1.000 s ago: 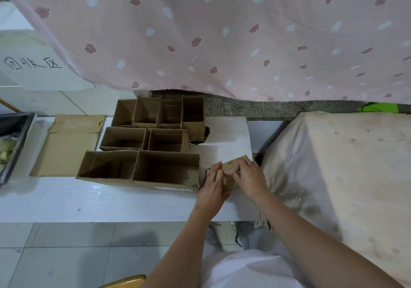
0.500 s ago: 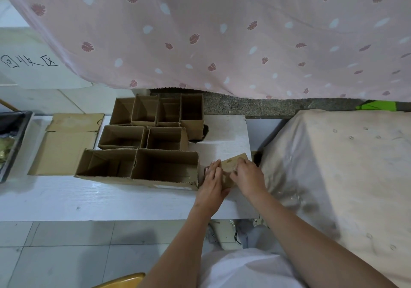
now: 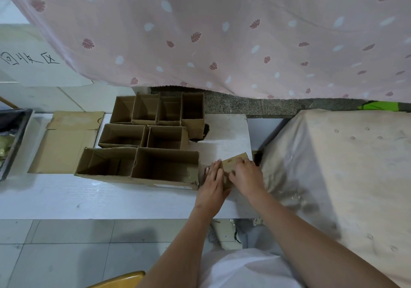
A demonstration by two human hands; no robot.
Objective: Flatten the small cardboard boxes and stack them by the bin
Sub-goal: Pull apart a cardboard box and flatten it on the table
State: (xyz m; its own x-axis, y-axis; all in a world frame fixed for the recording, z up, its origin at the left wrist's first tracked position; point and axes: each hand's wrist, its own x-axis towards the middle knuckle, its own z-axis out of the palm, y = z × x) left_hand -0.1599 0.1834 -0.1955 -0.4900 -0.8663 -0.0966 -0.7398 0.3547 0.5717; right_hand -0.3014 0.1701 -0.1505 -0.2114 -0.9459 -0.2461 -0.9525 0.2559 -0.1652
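Observation:
A small cardboard box (image 3: 231,164) lies at the right end of the white table (image 3: 66,198), mostly covered by my hands. My left hand (image 3: 212,182) lies flat on its left side and my right hand (image 3: 245,175) presses on its right side. Left of them stand several open cardboard boxes: two large ones in front (image 3: 164,167), two in the middle row (image 3: 165,137) and a row of smaller ones behind (image 3: 169,111). One flattened cardboard box (image 3: 64,145) lies on the table's left part. A dark bin (image 3: 13,138) sits at the far left edge.
A pink patterned curtain (image 3: 222,31) hangs over the far side. A cloth-covered block (image 3: 344,176) stands right against the table's right end. A white sign with handwriting (image 3: 29,58) is at the back left. Tiled floor (image 3: 66,247) lies in front.
Both hands have stayed on the small box and shifted only slightly; the box looks pressed a little lower. The view has drifted a bit.

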